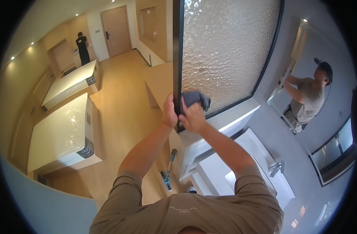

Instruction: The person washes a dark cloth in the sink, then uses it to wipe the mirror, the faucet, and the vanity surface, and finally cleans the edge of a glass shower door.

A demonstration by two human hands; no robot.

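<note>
In front of me stands a textured glass panel (229,46) set in a black frame (178,54). My right hand (193,116) presses a dark grey cloth (195,99) to the lower left corner of the glass, beside the upright of the frame. On the other side of that upright, my left hand (170,112) grips the frame, its fingers partly hidden behind it. Both arms are stretched forward, and the hands are close together with the upright between them.
Below the panel runs a white ledge (225,123), with a washbasin and chrome tap (277,168) to the right. A mirror (334,93) reflects me. A flat mop (168,173) stands on the wood floor. Two plastic-wrapped mattresses (59,130) and another person (83,48) are at left.
</note>
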